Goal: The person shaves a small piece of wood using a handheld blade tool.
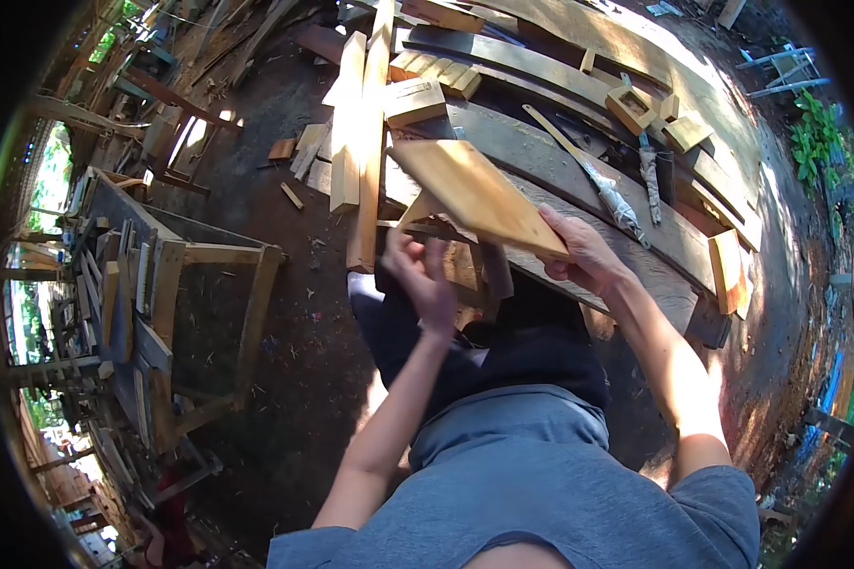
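My right hand (588, 254) is closed around the near right end of a flat wooden board (479, 192). The board is held up at a tilt over the workbench (531, 152), its far end pointing up and left. My left hand (421, 283) is slightly blurred below the board's left part, thumb and fingers apart. Its fingertips are close to a small angled piece of wood (421, 209) that shows under the board.
Two long timbers (348, 123) lie along the bench's left side, beside a wood block (415, 101). A long tool with a wrapped handle (612, 194) and a hollowed block (631, 109) lie farther right. A wooden frame (223, 254) with scraps stands left.
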A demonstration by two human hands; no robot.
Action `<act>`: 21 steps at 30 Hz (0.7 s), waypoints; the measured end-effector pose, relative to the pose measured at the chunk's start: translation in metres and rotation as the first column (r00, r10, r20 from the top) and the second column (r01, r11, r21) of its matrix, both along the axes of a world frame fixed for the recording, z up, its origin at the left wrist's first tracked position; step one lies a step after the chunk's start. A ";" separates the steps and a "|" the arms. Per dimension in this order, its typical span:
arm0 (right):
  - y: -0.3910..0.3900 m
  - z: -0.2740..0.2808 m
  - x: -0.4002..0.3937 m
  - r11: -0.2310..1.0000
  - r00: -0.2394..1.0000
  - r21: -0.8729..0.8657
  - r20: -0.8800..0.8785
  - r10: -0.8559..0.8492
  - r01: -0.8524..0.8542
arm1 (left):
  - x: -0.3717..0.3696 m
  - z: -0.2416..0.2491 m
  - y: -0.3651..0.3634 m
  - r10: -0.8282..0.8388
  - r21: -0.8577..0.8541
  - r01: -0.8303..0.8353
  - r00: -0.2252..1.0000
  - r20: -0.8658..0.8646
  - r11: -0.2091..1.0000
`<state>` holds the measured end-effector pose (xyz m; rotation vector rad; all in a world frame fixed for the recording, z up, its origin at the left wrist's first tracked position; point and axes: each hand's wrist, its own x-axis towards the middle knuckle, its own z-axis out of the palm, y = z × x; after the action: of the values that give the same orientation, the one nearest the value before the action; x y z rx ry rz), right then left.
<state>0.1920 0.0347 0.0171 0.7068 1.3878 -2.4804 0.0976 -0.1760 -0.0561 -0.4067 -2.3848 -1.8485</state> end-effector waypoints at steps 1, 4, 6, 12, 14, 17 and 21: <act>-0.002 -0.002 0.003 0.996 0.998 -0.066 0.021 -0.057 0.058 | 0.021 -0.011 0.009 -0.024 -0.101 0.015 0.996 -0.087 0.995; -0.017 0.012 0.001 0.994 0.993 -0.024 0.053 -0.107 0.108 | 0.058 -0.008 0.029 -0.234 0.060 0.229 0.896 0.377 0.972; -0.016 0.012 0.008 0.989 0.988 0.019 0.034 -0.148 0.147 | 0.059 -0.003 0.040 -0.324 0.115 0.318 0.755 0.570 0.941; -0.025 0.040 0.015 0.973 0.950 0.138 -0.278 -0.140 0.184 | 0.026 0.017 0.032 -0.406 -0.086 0.414 0.909 0.093 0.906; -0.023 0.043 0.017 0.957 0.935 0.217 -0.339 -0.109 0.191 | 0.012 0.016 0.041 -0.425 -0.279 0.388 0.901 -0.084 0.878; -0.027 0.052 0.012 0.936 0.915 0.272 -0.390 -0.104 0.223 | -0.016 0.033 0.064 -0.498 -0.440 0.501 0.857 0.131 0.745; -0.027 0.043 0.007 0.942 0.912 0.281 -0.406 -0.056 0.182 | -0.032 -0.036 0.084 -0.546 -0.248 0.596 0.801 0.244 0.764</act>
<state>0.1992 0.0076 0.0601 0.3606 1.9710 -2.6287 0.0655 -0.0919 -0.0920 -1.1909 -2.9141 -1.7269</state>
